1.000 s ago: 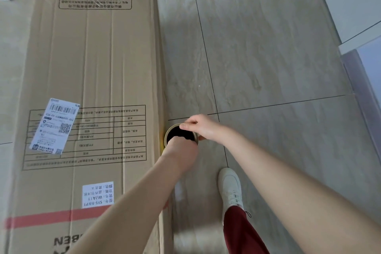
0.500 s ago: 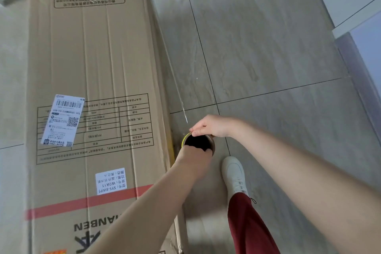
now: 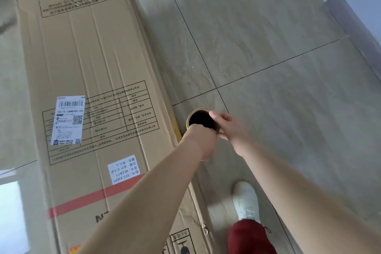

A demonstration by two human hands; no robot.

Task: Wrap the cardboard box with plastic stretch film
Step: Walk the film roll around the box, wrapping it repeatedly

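Grey floor tiles [image 3: 268, 27] with thin dark joints fill the right and far side of the scene, and a long cardboard box [image 3: 86, 68] lies flat on them at the left, running from the near edge to the far left corner. Its brown top is creased lengthwise and printed with black tables and text; a white shipping label [image 3: 68, 119] with barcode sits near the left edge, a smaller white sticker [image 3: 123, 168] lies nearer, and a red stripe [image 3: 82, 200] crosses it. Just right of the box's long edge stands the roll of film [image 3: 201, 119], seen end-on as a dark hollow core with a yellowish rim. The left hand [image 3: 199, 140] covers its near side and the right hand [image 3: 225, 126] its right side, fingers [image 3: 214, 114] closed on the rim. The roll's body is hidden under the hands, and no film sheet can be made out clearly. A white shoe [image 3: 246, 202] and a red trouser leg [image 3: 250, 237] show near, blurred.
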